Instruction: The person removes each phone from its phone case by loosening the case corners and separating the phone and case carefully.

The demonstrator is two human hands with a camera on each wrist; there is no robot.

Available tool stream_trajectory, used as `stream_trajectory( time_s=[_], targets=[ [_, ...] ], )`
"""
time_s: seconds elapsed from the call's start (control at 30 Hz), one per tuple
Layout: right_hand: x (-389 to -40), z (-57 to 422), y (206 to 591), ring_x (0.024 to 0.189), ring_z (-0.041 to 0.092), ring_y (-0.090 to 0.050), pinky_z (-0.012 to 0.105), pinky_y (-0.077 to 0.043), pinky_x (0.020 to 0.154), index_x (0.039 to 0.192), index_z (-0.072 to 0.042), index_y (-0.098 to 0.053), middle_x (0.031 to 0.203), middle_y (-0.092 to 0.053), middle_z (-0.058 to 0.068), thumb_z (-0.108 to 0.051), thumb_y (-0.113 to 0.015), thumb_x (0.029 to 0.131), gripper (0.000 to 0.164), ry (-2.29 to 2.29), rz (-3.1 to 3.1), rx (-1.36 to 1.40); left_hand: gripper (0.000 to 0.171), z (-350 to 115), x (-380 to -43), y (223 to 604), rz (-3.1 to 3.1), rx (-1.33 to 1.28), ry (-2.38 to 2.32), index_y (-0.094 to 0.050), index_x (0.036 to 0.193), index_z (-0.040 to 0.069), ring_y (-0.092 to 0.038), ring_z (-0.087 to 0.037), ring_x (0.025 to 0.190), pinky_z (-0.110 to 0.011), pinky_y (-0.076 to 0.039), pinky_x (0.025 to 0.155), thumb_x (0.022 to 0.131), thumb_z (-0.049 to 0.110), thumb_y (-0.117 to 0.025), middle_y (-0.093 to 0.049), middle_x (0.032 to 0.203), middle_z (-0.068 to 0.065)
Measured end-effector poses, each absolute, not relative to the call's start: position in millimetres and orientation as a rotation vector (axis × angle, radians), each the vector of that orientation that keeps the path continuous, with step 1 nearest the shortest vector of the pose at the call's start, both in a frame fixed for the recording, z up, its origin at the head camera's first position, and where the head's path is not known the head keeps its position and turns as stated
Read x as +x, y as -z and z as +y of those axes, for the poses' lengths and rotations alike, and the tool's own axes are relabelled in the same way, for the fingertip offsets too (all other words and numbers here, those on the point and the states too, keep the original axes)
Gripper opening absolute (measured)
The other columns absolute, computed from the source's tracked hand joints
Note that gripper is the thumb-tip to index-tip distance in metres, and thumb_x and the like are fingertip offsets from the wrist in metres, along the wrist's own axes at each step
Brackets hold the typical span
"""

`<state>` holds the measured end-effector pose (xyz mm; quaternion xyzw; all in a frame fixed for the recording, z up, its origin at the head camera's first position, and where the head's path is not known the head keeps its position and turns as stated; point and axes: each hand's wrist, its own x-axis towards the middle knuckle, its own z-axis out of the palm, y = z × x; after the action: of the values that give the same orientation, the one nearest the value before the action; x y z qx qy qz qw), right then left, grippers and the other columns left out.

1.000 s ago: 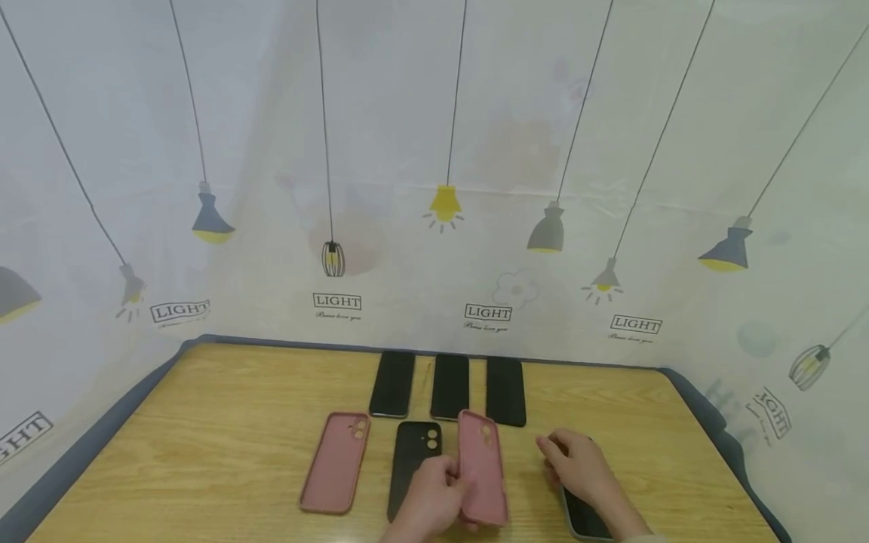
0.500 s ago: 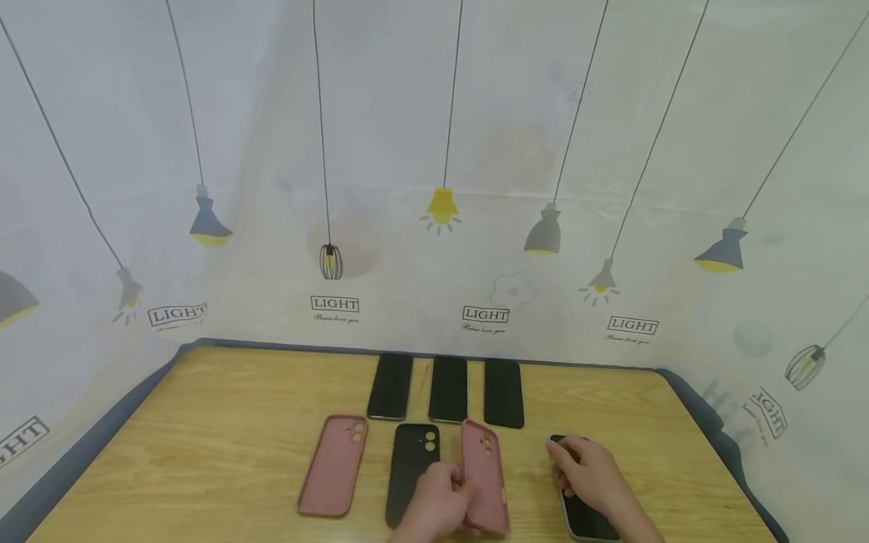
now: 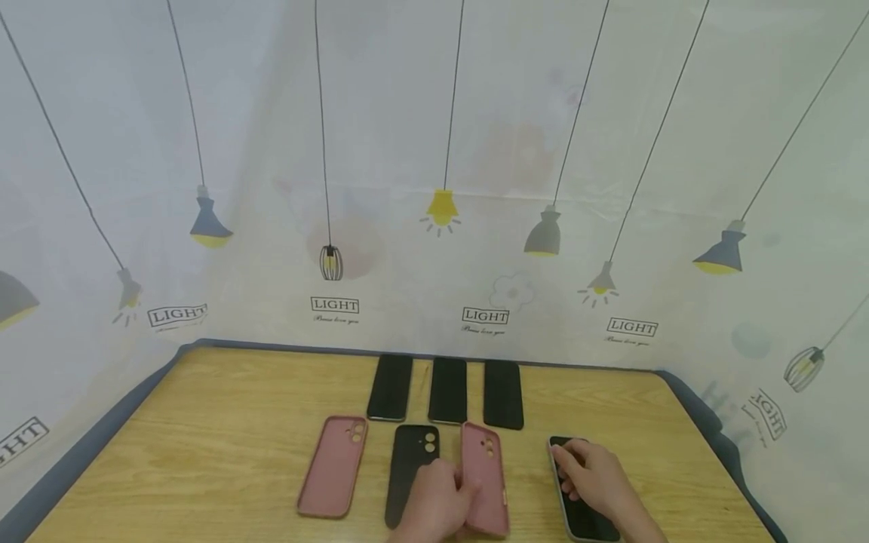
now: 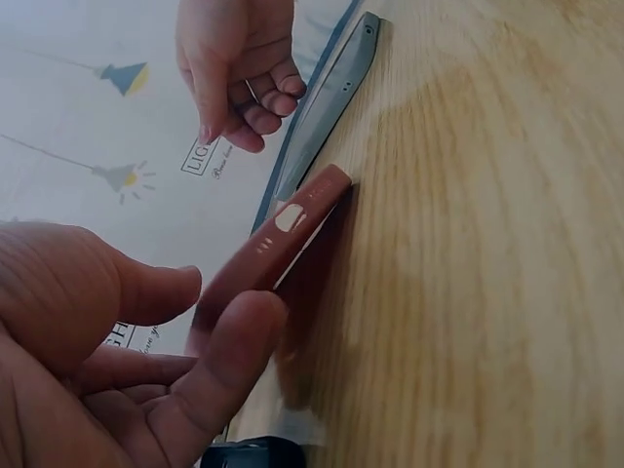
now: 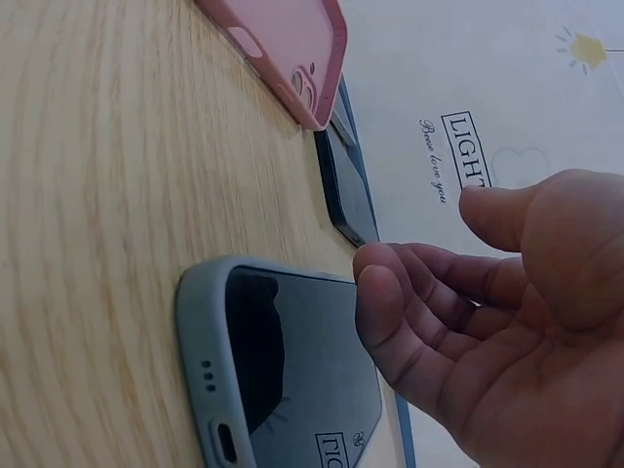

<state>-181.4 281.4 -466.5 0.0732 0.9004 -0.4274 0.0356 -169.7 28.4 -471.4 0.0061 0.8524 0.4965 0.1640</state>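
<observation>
A pink phone case (image 3: 487, 494) lies tilted with its hollow side up, and my left hand (image 3: 437, 498) pinches its left edge between thumb and fingers. In the left wrist view, a narrow gap shows under the case's far end. To the right, a phone in a grey-green case (image 5: 207, 341) lies screen up on the table. Over that screen hovers my right hand (image 3: 594, 475), its fingers loosely curled with nothing in them. A black phone case (image 3: 405, 464) lies partly behind my left hand. Farther left is another pink phone case (image 3: 333, 467).
Along the back edge lie three dark phones: a left one (image 3: 391, 387), a middle one (image 3: 449, 389) and a right one (image 3: 503, 394). A thin stick (image 3: 425, 379) lies between two of them. A lamp-printed white curtain (image 3: 407, 113) surrounds the wooden table (image 3: 204, 437).
My left hand has lowered the right-hand pink phone case, which now lies flatter. My right hand has shifted slightly right and down, uncovering the top of the phone.
</observation>
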Motion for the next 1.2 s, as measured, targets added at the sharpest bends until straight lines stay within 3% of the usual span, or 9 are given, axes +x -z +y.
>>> stream_trajectory(
  time_s=[0.53,0.67,0.77,0.9,1.03,1.2],
  targets=[
    [-176.0,299.2,460.5,0.065,0.018,-0.062,0.032,-0.058,0.058,0.102,0.002,-0.068,0.079,-0.064,0.006,-0.018,-0.058,0.106,0.023,1.259,2.797,0.222,0.03,27.3,-166.4,463.4,2.545,0.057,-1.322,-0.06,0.07,0.009,-0.054,-0.017,0.059,-0.031,-0.039,0.051,0.098,0.017,-0.07,-0.056,0.065,-0.006],
    [-175.2,305.2,458.7,0.066,0.019,-0.06,0.032,-0.056,0.059,0.102,0.001,-0.068,0.077,-0.063,0.005,-0.019,-0.059,0.105,0.021,1.194,2.816,0.218,0.02,27.5,-167.5,461.5,2.52,0.116,-1.325,-0.072,0.096,-0.002,-0.068,-0.026,0.085,-0.046,-0.058,0.069,0.097,0.018,-0.071,-0.071,0.091,-0.017],
    [-175.0,308.6,458.1,0.068,0.019,-0.06,0.032,-0.055,0.06,0.104,0.001,-0.068,0.077,-0.064,0.005,-0.02,-0.061,0.104,0.022,1.144,2.834,0.228,0.034,29.9,-168.4,461.4,2.486,0.18,-1.364,-0.068,0.12,-0.007,-0.068,-0.027,0.096,-0.056,-0.058,0.084,0.096,0.016,-0.072,-0.072,0.106,-0.017],
    [-175.4,313.6,458.9,0.075,0.02,-0.063,0.036,-0.056,0.064,0.107,0.004,-0.067,0.086,-0.068,0.005,-0.025,-0.064,0.102,0.03,1.036,2.879,0.215,0.035,34.5,-167.8,461.8,2.411,0.244,-1.441,-0.064,0.123,-0.006,-0.061,-0.024,0.084,-0.052,-0.057,0.077,0.094,0.012,-0.073,-0.068,0.095,-0.009],
    [-176.7,317.9,459.6,0.083,0.023,-0.064,0.041,-0.057,0.07,0.109,0.009,-0.063,0.093,-0.069,0.008,-0.028,-0.068,0.1,0.038,0.888,2.919,0.205,0.035,38.9,-164.8,463.6,2.362,0.298,-1.476,-0.064,0.123,-0.004,-0.064,-0.028,0.093,-0.054,-0.056,0.08,0.095,0.014,-0.073,-0.067,0.102,-0.009],
    [-179.1,320.4,463.8,0.08,0.022,-0.058,0.042,-0.055,0.071,0.112,0.015,-0.058,0.091,-0.063,0.013,-0.03,-0.071,0.097,0.049,0.758,2.901,0.211,0.04,42.9,-163.0,466.9,2.352,0.332,-1.48,-0.063,0.128,-0.003,-0.065,-0.029,0.101,-0.055,-0.056,0.085,0.097,0.022,-0.073,-0.067,0.11,-0.01]
  ],
)
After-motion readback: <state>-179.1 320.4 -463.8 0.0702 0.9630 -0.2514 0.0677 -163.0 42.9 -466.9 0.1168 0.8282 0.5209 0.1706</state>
